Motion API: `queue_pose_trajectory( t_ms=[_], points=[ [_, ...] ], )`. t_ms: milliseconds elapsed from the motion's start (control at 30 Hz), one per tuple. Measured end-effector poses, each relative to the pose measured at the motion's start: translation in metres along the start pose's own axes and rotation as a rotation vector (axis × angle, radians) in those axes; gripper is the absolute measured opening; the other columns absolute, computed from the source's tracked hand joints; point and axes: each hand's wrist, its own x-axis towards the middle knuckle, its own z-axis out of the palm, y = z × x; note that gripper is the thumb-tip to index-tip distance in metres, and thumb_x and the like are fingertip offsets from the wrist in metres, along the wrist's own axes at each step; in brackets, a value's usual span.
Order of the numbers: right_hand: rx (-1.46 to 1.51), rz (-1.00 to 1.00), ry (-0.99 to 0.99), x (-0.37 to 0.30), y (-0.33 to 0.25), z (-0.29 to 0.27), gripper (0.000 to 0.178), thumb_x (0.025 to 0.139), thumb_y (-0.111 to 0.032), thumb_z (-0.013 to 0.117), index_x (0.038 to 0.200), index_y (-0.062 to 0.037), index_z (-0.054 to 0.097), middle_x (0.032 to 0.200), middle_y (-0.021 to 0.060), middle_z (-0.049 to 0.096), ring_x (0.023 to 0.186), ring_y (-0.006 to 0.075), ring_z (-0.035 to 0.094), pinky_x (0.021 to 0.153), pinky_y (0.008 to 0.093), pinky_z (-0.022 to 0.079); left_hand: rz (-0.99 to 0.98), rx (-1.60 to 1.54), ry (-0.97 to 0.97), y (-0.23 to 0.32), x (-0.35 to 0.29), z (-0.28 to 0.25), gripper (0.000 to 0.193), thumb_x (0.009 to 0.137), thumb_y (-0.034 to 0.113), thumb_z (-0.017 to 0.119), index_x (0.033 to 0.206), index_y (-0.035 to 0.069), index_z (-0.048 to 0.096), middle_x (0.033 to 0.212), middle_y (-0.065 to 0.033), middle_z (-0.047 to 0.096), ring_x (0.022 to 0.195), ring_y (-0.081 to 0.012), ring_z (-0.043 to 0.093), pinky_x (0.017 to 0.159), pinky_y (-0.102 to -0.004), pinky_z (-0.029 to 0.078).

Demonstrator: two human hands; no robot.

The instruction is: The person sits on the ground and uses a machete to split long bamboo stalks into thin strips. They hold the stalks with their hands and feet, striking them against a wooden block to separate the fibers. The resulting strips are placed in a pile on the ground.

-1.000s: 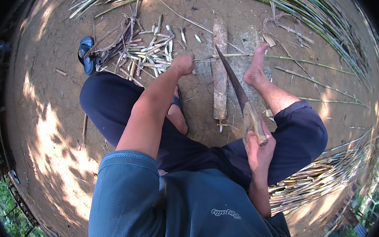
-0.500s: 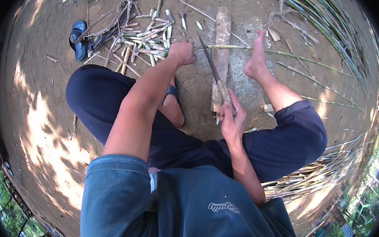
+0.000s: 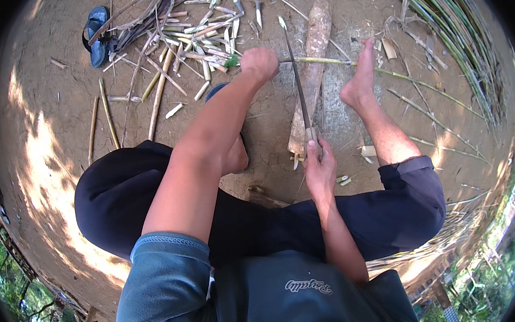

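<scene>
Now the right hand [image 3: 320, 167] is closed around the handle of a long knife [image 3: 297, 79], whose thin blade runs away from the person to a tip far out on the dirt floor [image 3: 59, 176]. 1 second ago that hand was nearer the person's right knee with the blade slanting; half a second ago it had come in toward the middle, and now the blade lies almost straight along the left edge of the wooden block [image 3: 313, 66] that rests on the ground between the legs.

The left hand [image 3: 259, 63] is clenched on a thin green bamboo stick [image 3: 322, 61], which lies across the far part of the block and reaches right to the bare right foot [image 3: 360, 83]. The blade crosses this stick just right of the fist. In the earlier pictures the left hand was already at this end of the stick, so it has hardly shifted.

Far left of the fist lies a pile of cut bamboo pieces [image 3: 193, 33], with a blue sandal [image 3: 96, 34] at its left end. A few small offcuts [image 3: 367, 151] lie near the right shin. Long green bamboo strips [image 3: 440, 19] curve along the far right.
</scene>
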Motion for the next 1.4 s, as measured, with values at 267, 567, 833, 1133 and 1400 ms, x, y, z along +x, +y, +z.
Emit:
queue_pose_trajectory(
  t_ms=[267, 567, 833, 1133, 1400],
  points=[
    [-0.207, -0.039, -0.02, 0.003, -0.01, 0.0, 0.05, 0.101, -0.04, 0.047, 0.13, -0.0006, 0.057, 0.06, 0.0065, 0.051, 0.053, 0.0122, 0.049, 0.053, 0.0325, 0.041, 0.032, 0.007, -0.019, 0.005, 0.003, -0.012, 0.025, 0.08, 0.016, 0.057, 0.094, 0.002, 0.072, 0.101, -0.0187, 0.071, 0.093, -0.0328, 0.07, 0.08, -0.0417, 0.057],
    [-0.067, 0.047, 0.051, -0.017, -0.001, -0.01, 0.044, 0.102, -0.039, 0.048, 0.111, 0.0011, 0.065, 0.054, -0.0035, 0.042, 0.047, 0.0056, 0.04, 0.043, 0.0256, 0.032, 0.019, 0.009, -0.025, 0.012, 0.006, -0.009, 0.025, 0.081, 0.014, 0.055, 0.096, 0.002, 0.072, 0.099, -0.0198, 0.07, 0.093, -0.0341, 0.07, 0.08, -0.0422, 0.056],
    [-0.089, -0.02, -0.003, 0.01, 0.004, -0.021, 0.043, 0.102, -0.037, 0.048, 0.108, 0.0018, 0.066, 0.052, -0.0041, 0.041, 0.045, 0.0048, 0.038, 0.041, 0.0256, 0.03, 0.083, 0.085, 0.022, 0.005, 0.003, -0.006, 0.024, 0.083, 0.019, 0.055, 0.093, 0.004, 0.071, 0.091, -0.0174, 0.071, 0.088, -0.0335, 0.07, 0.076, -0.0426, 0.056],
    [-0.106, 0.065, 0.102, -0.015, 0.009, -0.039, 0.049, 0.101, -0.04, 0.048, 0.119, 0.0025, 0.063, 0.054, 0.0006, 0.043, 0.05, 0.0086, 0.041, 0.048, 0.0295, 0.034, 0.143, 0.05, 0.095, 0.042, 0.024, 0.011, 0.024, 0.083, 0.02, 0.053, 0.085, 0.004, 0.072, 0.086, -0.0174, 0.071, 0.081, -0.0336, 0.07, 0.07, -0.0434, 0.056],
    [-0.146, 0.084, 0.006, 0.011, 0.0, -0.034, 0.052, 0.101, -0.042, 0.047, 0.127, 0.0019, 0.059, 0.056, -0.0003, 0.043, 0.05, 0.0077, 0.043, 0.047, 0.0293, 0.034, 0.075, 0.028, 0.127, 0.032, 0.021, 0.012, 0.027, 0.087, 0.017, 0.049, 0.088, 0.004, 0.073, 0.088, -0.0167, 0.072, 0.083, -0.0323, 0.071, 0.071, -0.0433, 0.057]
  ],
)
